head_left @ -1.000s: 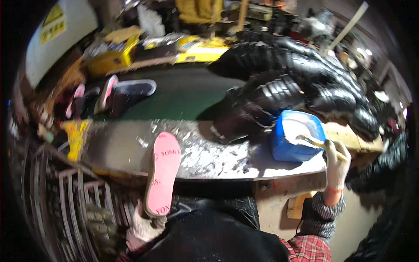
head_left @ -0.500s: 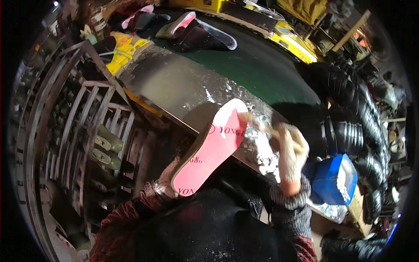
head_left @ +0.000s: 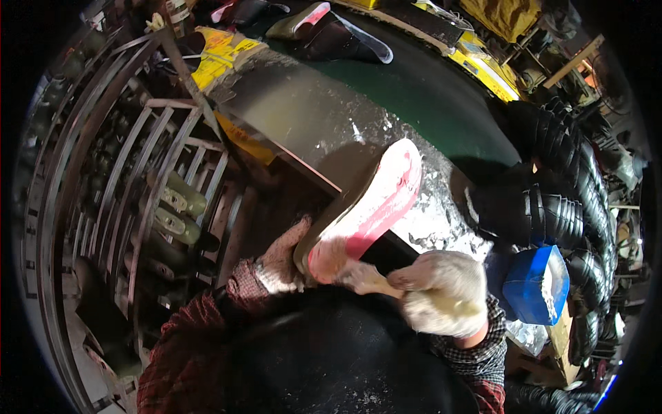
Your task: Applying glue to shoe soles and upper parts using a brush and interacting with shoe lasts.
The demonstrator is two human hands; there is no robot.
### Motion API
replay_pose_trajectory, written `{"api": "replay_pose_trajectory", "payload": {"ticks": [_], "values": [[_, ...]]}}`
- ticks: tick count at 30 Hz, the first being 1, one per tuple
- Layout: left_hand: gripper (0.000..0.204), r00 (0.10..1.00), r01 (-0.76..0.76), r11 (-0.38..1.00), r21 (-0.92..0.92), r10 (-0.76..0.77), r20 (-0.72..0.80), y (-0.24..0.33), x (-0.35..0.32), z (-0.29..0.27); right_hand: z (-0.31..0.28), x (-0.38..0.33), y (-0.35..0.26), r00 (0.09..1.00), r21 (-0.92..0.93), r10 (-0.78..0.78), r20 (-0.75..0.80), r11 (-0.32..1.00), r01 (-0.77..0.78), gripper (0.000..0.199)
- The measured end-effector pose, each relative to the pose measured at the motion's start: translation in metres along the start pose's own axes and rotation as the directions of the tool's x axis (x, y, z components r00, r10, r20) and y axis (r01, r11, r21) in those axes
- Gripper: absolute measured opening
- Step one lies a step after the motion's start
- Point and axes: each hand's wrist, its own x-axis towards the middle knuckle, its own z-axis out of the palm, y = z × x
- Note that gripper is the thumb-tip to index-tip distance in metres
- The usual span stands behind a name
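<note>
A shoe upper (head_left: 378, 207) is tilted with its pink underside facing up. Wet white paste coats the underside's far end and left side, while a pink strip shows along the right. My left hand (head_left: 283, 257), in a pale work glove, is closed around the near end from the left; some of its fingers are hidden beneath. My right hand (head_left: 445, 293), in a whitish knitted glove, is closed on the handle of a small brush (head_left: 365, 277). The brush's paste-covered head touches the underside's near end.
Spilled white paste marks the bench (head_left: 434, 224). A blue container (head_left: 538, 286) with white crusted edges stands to the right, beside stacked shiny black ribbed pieces (head_left: 552, 214). On the left is a metal rack (head_left: 162, 148) holding olive shoe pieces (head_left: 183, 207). More uppers (head_left: 331, 38) lie on the far green surface.
My right hand has brought the brush from the underside's far end to its near end. White paste now covers much more of the pink. The whole view has shifted slightly.
</note>
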Motion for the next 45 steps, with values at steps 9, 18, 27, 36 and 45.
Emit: {"api": "replay_pose_trajectory", "payload": {"ticks": [9, 18, 27, 36, 45], "values": [[0.049, 0.989, -0.118, 0.985, 0.129, 0.128, -0.070, -0.005, -0.004, -0.013, 0.017, -0.049, 0.002, 0.971, 0.614, 0.238, 0.023, 0.763, -0.202, 0.027], [0.058, 0.997, -0.064, 0.994, -0.093, 0.067, 0.028, 0.004, -0.015, -0.030, 0.027, -0.046, 0.019, 0.958, 0.700, 0.286, -0.034, 0.691, -0.181, 0.031], [0.061, 1.000, 0.012, 0.961, -0.277, -0.008, 0.016, 0.013, -0.012, -0.050, 0.010, -0.043, 0.097, 0.889, 0.043, 0.176, -0.422, 0.984, -0.175, 0.029], [0.054, 0.955, -0.130, 0.951, 0.281, 0.197, -0.223, 0.061, 0.008, 0.054, 0.014, -0.055, 0.041, 0.897, 0.178, 0.093, -0.432, 0.984, -0.016, 0.036], [0.045, 0.952, -0.306, 0.944, 0.124, 0.304, 0.037, 0.087, 0.143, 0.108, -0.007, -0.154, 0.045, 0.707, 0.180, 0.289, -0.646, 0.957, -0.226, 0.034]]}}
